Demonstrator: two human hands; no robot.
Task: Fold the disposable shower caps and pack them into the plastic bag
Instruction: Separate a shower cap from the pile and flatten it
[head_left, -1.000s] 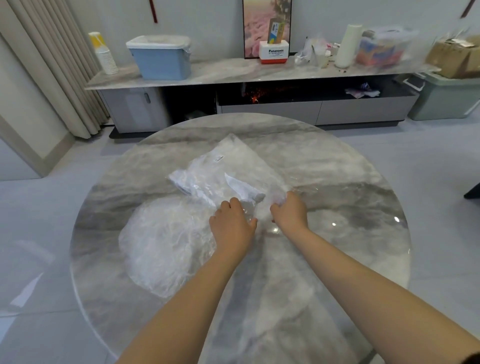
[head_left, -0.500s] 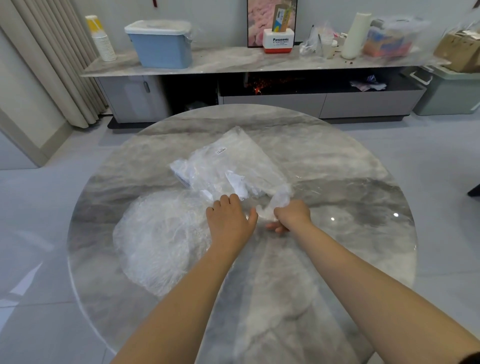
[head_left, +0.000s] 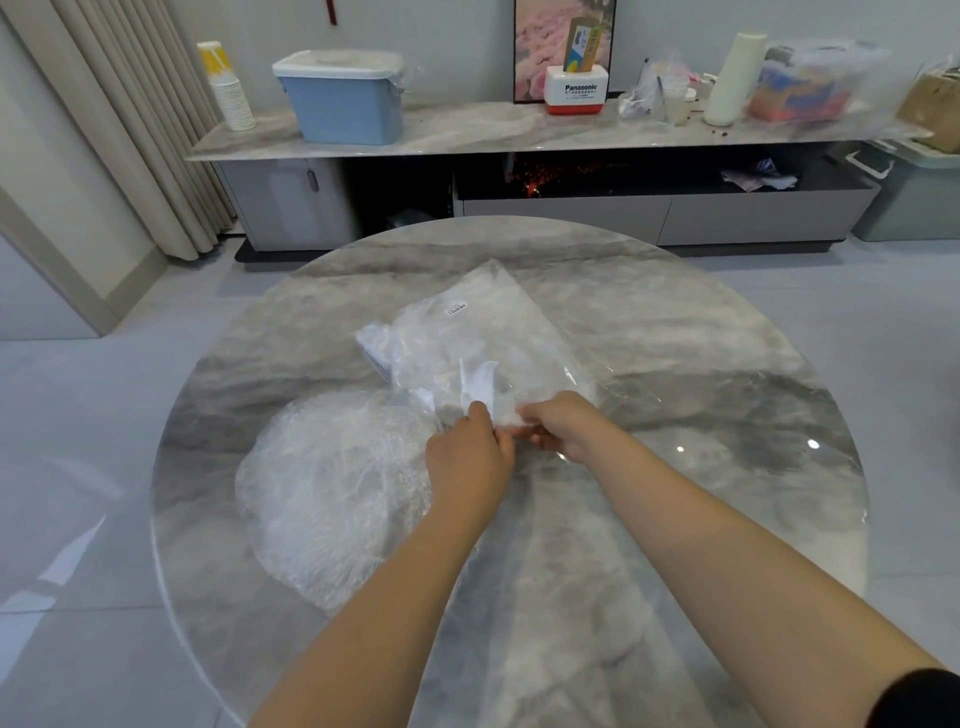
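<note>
The plastic bag (head_left: 485, 338) lies flat at the middle of the round marble table (head_left: 727, 364), its long axis running from about 11 o'clock down to 5 o'clock, with a small white label near its far end. White folded pieces show through the clear film, though how many is not readable. The bag's near end is bunched where the two hands meet.

The left hand (head_left: 470, 457) comes in from 6 o'clock with its back to the camera, fingers curled down onto the bag's near edge and pinching the film. The right hand (head_left: 563, 423), just beside it at 3 o'clock, has its fingers curled round a gathered wad of the same film. The two hands touch or nearly touch.

At 9 o'clock from the left hand, a crinkled, spread-out shower cap (head_left: 337, 493) lies open on the table, its far edge reaching under the bag's near corner.

Beyond the table at 12 o'clock stands a long low cabinet (head_left: 467, 130). On it, from left to right: a stack of paper cups (head_left: 228, 88), a blue lidded bin (head_left: 345, 96), a red and white Panasonic box (head_left: 576, 93) and a white roll (head_left: 735, 78). Beige curtains (head_left: 130, 130) hang at 10 o'clock.
</note>
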